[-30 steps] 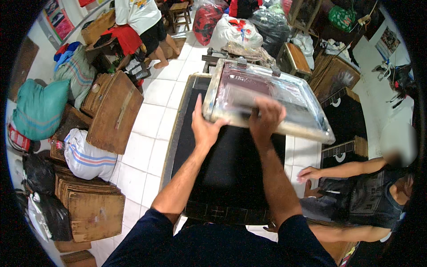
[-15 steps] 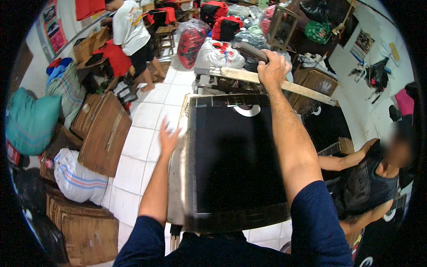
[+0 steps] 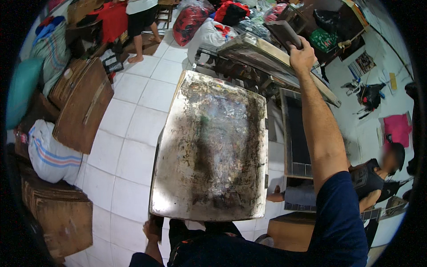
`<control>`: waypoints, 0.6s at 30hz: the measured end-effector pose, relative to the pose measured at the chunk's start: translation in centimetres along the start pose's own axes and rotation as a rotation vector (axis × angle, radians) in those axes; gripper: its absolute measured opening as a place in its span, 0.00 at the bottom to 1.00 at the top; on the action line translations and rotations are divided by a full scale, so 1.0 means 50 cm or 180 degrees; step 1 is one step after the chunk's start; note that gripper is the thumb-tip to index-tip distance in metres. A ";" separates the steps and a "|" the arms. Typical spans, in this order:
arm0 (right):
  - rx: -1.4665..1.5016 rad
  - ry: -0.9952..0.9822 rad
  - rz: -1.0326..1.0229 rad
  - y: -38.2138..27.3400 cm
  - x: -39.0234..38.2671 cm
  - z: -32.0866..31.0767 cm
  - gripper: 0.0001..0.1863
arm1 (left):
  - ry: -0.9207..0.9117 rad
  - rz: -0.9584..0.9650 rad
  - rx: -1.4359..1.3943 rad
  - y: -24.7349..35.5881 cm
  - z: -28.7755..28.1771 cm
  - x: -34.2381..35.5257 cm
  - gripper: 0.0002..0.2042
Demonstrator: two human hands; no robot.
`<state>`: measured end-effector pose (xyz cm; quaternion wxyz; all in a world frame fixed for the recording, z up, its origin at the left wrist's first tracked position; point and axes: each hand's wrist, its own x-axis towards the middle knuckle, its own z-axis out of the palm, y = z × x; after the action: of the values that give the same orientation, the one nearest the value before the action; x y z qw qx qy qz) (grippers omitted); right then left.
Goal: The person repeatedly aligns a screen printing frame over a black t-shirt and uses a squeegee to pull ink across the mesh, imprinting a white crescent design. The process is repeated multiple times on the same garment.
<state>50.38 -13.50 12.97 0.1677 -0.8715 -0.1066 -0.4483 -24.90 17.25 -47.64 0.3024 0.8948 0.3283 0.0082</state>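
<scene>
My right hand (image 3: 302, 55) is closed around a thick dark bar (image 3: 282, 31) above the tilted screen frame (image 3: 242, 49), at upper right. A pale, paint-stained platen (image 3: 209, 147) fills the centre, with a bare surface. My left hand (image 3: 151, 229) is low beside the platen's near left corner, fingers curled on something dark and mostly hidden.
Stacked brown boards (image 3: 80, 107) and a white sack (image 3: 55, 151) line the left. A person's bare legs (image 3: 135, 46) stand beyond. A seated co-worker (image 3: 369, 182) is at right, beside a dark panel (image 3: 298, 133). Filled bags (image 3: 187, 24) lie at the back.
The black panel is off the central platen, exposing its stained surface. My right hand and the screen frame have risen. My left hand has dropped to the near left corner.
</scene>
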 end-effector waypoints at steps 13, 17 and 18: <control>-0.0144 -0.0043 0.0091 0.009 0.012 0.007 0.23 | 0.1332 -0.0474 -0.0011 0.042 -0.252 0.072 0.12; -0.0074 -0.0171 0.0069 -0.001 0.018 0.000 0.23 | 0.2338 0.0334 -0.0396 0.252 -0.405 0.279 0.11; -0.0092 -0.0165 0.0126 -0.005 0.016 -0.002 0.23 | 0.2581 0.0770 -0.0499 0.317 -0.439 0.333 0.10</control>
<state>50.69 -13.30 13.72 0.1611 -0.8871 -0.0872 -0.4237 -7.32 29.34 -24.12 0.2128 0.8256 0.3117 0.4195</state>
